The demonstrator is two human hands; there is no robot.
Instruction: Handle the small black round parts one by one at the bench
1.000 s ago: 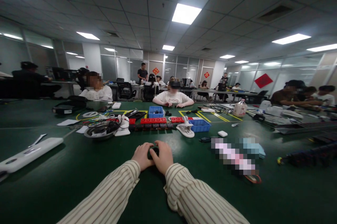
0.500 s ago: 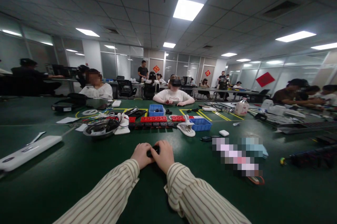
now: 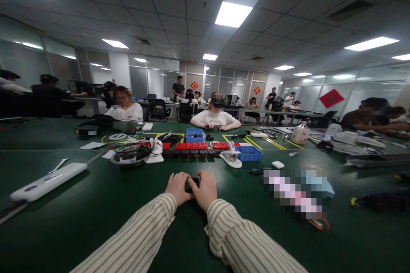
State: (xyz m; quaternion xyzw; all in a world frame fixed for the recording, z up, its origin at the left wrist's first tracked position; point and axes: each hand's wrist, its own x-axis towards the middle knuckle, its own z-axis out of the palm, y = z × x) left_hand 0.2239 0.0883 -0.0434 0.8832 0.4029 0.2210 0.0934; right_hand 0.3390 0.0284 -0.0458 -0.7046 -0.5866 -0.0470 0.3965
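My left hand (image 3: 179, 188) and my right hand (image 3: 206, 190) meet at the middle of the green table (image 3: 128, 209). Between them sits a small black rounded object (image 3: 193, 184), mostly covered by fingers, so its kind is unclear. Both hands are closed around its sides, with the thumbs at its near side. Striped cream sleeves cover both forearms. Beyond the hands lie a red and black row of power sockets (image 3: 192, 146) and a white clip-shaped stand (image 3: 231, 158).
A white power strip (image 3: 53, 181) lies at left, near a metal bowl of cables (image 3: 130, 159). Blue bins (image 3: 249, 153) stand ahead. To the right are a white case (image 3: 277, 165), a blurred pink item (image 3: 291, 189) and a bottle (image 3: 300, 133). A person (image 3: 216, 117) sits opposite.
The camera view has turned slightly left, so the scene appears shifted right. Both hands stay around the black object with little visible change in grip.
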